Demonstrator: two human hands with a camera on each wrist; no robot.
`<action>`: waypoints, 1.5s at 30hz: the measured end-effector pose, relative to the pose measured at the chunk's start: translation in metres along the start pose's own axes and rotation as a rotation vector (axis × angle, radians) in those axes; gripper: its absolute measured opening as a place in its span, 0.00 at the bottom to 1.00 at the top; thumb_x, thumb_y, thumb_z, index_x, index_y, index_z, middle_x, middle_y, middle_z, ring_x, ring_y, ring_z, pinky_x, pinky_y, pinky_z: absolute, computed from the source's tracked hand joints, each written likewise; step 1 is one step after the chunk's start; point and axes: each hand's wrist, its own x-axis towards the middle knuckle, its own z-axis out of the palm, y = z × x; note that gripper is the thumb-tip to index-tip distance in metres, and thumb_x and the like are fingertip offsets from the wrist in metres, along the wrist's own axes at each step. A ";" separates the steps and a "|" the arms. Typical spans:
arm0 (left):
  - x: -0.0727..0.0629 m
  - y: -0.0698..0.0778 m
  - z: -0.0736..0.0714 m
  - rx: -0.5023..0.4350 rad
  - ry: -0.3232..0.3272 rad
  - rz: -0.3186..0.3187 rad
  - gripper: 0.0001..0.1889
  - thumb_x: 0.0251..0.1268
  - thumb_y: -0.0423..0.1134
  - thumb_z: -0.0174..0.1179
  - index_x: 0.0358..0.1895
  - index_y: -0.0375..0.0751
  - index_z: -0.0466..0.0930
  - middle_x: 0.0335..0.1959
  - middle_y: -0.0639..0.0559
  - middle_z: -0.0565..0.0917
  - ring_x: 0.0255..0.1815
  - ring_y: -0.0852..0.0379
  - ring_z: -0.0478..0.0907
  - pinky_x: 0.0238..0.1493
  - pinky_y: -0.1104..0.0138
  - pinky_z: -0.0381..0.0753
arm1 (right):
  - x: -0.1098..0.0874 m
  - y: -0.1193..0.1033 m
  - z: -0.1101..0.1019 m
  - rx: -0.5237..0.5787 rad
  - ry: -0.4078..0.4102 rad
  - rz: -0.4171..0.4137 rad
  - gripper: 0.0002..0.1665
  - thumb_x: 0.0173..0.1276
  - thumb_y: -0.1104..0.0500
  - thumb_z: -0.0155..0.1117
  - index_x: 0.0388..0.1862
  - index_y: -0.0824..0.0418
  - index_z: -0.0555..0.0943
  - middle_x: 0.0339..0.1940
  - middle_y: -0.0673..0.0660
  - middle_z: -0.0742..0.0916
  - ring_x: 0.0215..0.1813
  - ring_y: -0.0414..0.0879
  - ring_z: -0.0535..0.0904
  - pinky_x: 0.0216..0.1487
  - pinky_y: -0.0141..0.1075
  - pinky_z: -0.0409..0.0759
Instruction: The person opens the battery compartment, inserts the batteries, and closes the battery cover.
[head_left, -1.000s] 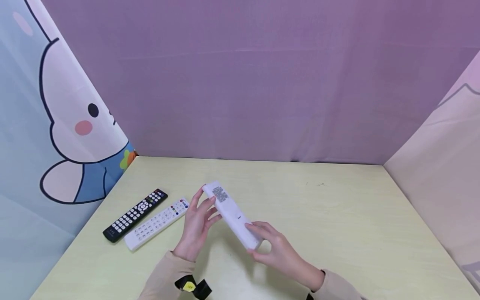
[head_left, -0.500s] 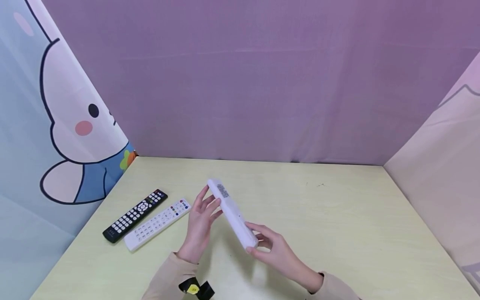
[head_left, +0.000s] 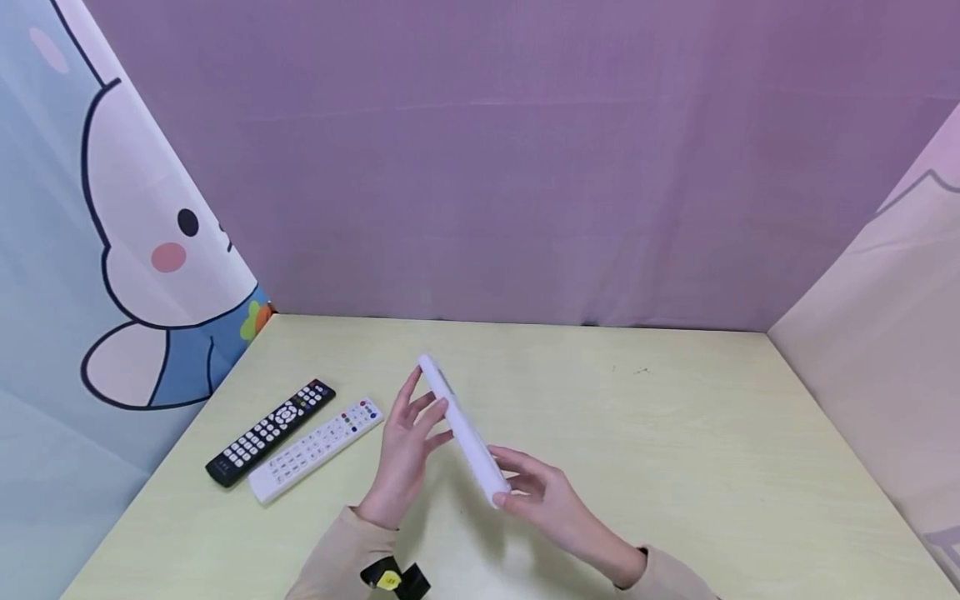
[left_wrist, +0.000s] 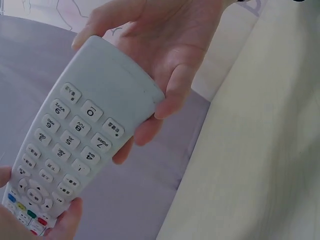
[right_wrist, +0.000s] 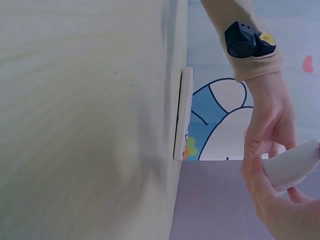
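Observation:
A white remote control (head_left: 467, 433) is held tilted above the table by both hands, its narrow side toward the head camera. My left hand (head_left: 408, 446) grips its far end between thumb and fingers. The near end is pinched by my right hand (head_left: 543, 500). In the left wrist view the button face of this remote control (left_wrist: 70, 135) shows number keys and coloured keys, with the right hand (left_wrist: 165, 55) at its plain end. The right wrist view catches the left hand (right_wrist: 270, 117) beyond the remote control (right_wrist: 292, 165).
To the left a black remote control (head_left: 270, 432) and a second white remote control (head_left: 315, 450) lie side by side on the pale table (head_left: 675, 467). A purple curtain (head_left: 525, 167) stands at the back, with a cartoon-printed cloth (head_left: 150, 167) on the left.
The held remote control has been turned from showing its back with a label to showing its narrow side. Both hands keep their hold; the left has shifted slightly right.

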 end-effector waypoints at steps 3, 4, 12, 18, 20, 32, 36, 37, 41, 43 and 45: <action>0.000 -0.001 0.000 0.011 0.014 0.007 0.33 0.59 0.31 0.55 0.66 0.55 0.55 0.51 0.44 0.68 0.39 0.57 0.75 0.38 0.59 0.81 | 0.000 0.000 0.001 -0.008 -0.002 0.009 0.32 0.58 0.65 0.60 0.61 0.69 0.63 0.54 0.72 0.72 0.44 0.42 0.77 0.45 0.34 0.78; 0.000 -0.002 0.000 0.014 0.021 0.007 0.33 0.58 0.31 0.56 0.66 0.55 0.56 0.50 0.44 0.69 0.38 0.58 0.75 0.37 0.59 0.81 | -0.001 0.000 0.001 -0.006 -0.003 0.014 0.32 0.58 0.65 0.60 0.61 0.69 0.63 0.54 0.72 0.72 0.44 0.42 0.77 0.45 0.34 0.78; -0.003 -0.001 0.002 0.049 0.061 -0.020 0.31 0.55 0.33 0.59 0.64 0.53 0.61 0.51 0.42 0.70 0.37 0.57 0.76 0.36 0.59 0.82 | -0.001 0.000 0.001 -0.007 -0.014 0.047 0.31 0.59 0.64 0.60 0.61 0.69 0.64 0.53 0.72 0.72 0.45 0.47 0.76 0.45 0.33 0.78; 0.000 0.001 0.001 0.107 0.057 -0.023 0.30 0.53 0.34 0.61 0.62 0.53 0.65 0.52 0.41 0.70 0.38 0.56 0.77 0.38 0.58 0.81 | -0.002 0.001 -0.003 -0.038 -0.038 0.005 0.28 0.59 0.64 0.60 0.58 0.71 0.66 0.53 0.70 0.73 0.48 0.55 0.75 0.45 0.35 0.79; 0.001 0.001 0.001 0.142 0.055 -0.020 0.30 0.52 0.35 0.62 0.61 0.53 0.66 0.53 0.41 0.70 0.38 0.57 0.77 0.38 0.58 0.81 | -0.003 0.001 -0.006 -0.061 -0.033 0.001 0.26 0.59 0.64 0.60 0.56 0.71 0.68 0.53 0.69 0.73 0.49 0.57 0.74 0.45 0.35 0.79; 0.010 0.007 -0.010 0.390 0.003 0.041 0.29 0.48 0.31 0.64 0.58 0.46 0.69 0.52 0.43 0.72 0.40 0.53 0.75 0.35 0.63 0.82 | -0.009 -0.006 -0.034 -0.220 0.048 0.030 0.20 0.61 0.60 0.58 0.50 0.68 0.73 0.49 0.67 0.76 0.48 0.54 0.76 0.44 0.33 0.79; 0.015 0.011 -0.016 0.546 -0.036 0.080 0.28 0.48 0.34 0.64 0.57 0.48 0.70 0.54 0.47 0.71 0.43 0.48 0.73 0.36 0.64 0.81 | -0.013 -0.006 -0.046 -0.310 0.080 -0.009 0.18 0.61 0.61 0.58 0.49 0.67 0.74 0.48 0.65 0.77 0.45 0.50 0.77 0.41 0.34 0.80; 0.016 0.011 -0.017 0.580 -0.042 0.091 0.28 0.48 0.34 0.64 0.57 0.48 0.70 0.55 0.47 0.71 0.44 0.48 0.73 0.36 0.64 0.81 | -0.014 -0.006 -0.049 -0.337 0.090 -0.025 0.17 0.61 0.61 0.58 0.49 0.66 0.74 0.47 0.64 0.78 0.44 0.49 0.77 0.41 0.34 0.80; 0.019 0.015 -0.022 0.696 -0.071 0.126 0.28 0.47 0.34 0.65 0.56 0.50 0.71 0.55 0.47 0.70 0.43 0.48 0.73 0.34 0.65 0.80 | -0.017 -0.008 -0.061 -0.423 0.107 -0.074 0.14 0.61 0.62 0.58 0.47 0.63 0.76 0.45 0.59 0.79 0.43 0.46 0.78 0.42 0.35 0.79; 0.020 0.017 -0.024 0.744 -0.096 0.153 0.27 0.46 0.34 0.65 0.55 0.50 0.72 0.55 0.47 0.70 0.43 0.48 0.72 0.32 0.65 0.79 | -0.018 -0.009 -0.067 -0.449 0.110 -0.078 0.13 0.62 0.62 0.57 0.46 0.62 0.76 0.44 0.58 0.79 0.42 0.45 0.78 0.42 0.34 0.79; 0.021 0.018 -0.025 0.791 -0.128 0.187 0.27 0.45 0.33 0.65 0.54 0.49 0.73 0.55 0.46 0.70 0.42 0.47 0.72 0.31 0.66 0.79 | -0.019 -0.010 -0.072 -0.474 0.114 -0.076 0.13 0.62 0.62 0.57 0.46 0.63 0.76 0.43 0.58 0.80 0.42 0.43 0.77 0.41 0.34 0.79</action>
